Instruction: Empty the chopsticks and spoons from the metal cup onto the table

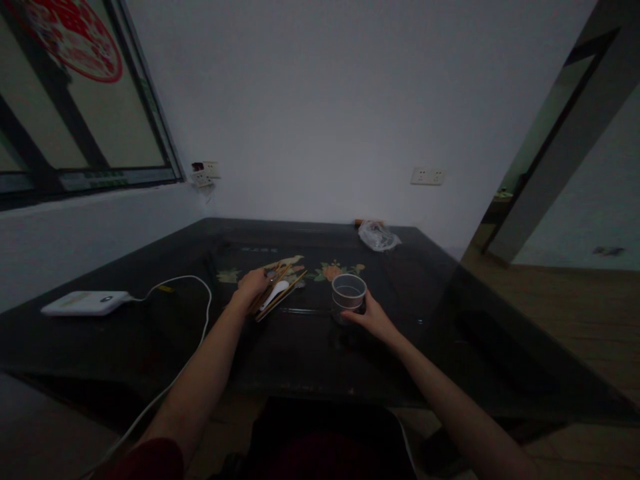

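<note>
My left hand (253,285) is closed round a bundle of wooden chopsticks (285,293) and a white spoon (275,293), held low over the dark table (300,353). My right hand (373,319) grips the near side of a small clear plastic cup (349,293) that stands upright on the table, just right of the chopsticks. A thin dark stick-like item (305,311) lies flat on the table between the two hands.
A white power bank (85,302) with a white cable (197,293) lies at the left of the table. A crumpled clear plastic bag (377,235) sits at the far edge by the wall. A doorway opens on the right.
</note>
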